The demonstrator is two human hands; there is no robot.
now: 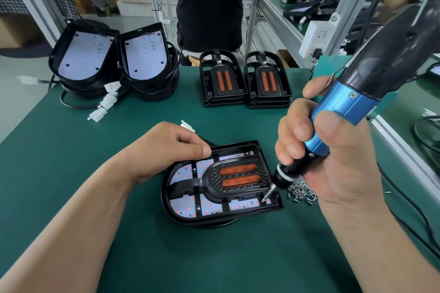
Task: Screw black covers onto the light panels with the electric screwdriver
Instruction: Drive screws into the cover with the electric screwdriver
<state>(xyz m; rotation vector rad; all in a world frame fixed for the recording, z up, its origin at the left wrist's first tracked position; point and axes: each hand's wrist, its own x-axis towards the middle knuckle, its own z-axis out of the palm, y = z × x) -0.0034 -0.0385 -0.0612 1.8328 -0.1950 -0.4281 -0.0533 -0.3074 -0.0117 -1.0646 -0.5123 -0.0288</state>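
Note:
A light panel [185,207] lies flat on the green mat near me, its white board dotted with red LEDs. A black cover [238,177] with two orange strips sits on top of it. My left hand [166,147] rests on the panel's far left edge, fingers curled, thumb on the rim. My right hand [319,150] grips the blue and black electric screwdriver [342,107]. Its bit touches a screw at the cover's near right corner. A heap of small screws [301,191] lies just right of the panel, partly behind my right hand.
Two stacks of black covers [245,81] stand at the mat's far middle. Open light panels [112,59] with cables and white connectors are stacked at the far left. A person in black stands behind the table. A power strip [316,38] hangs at the right.

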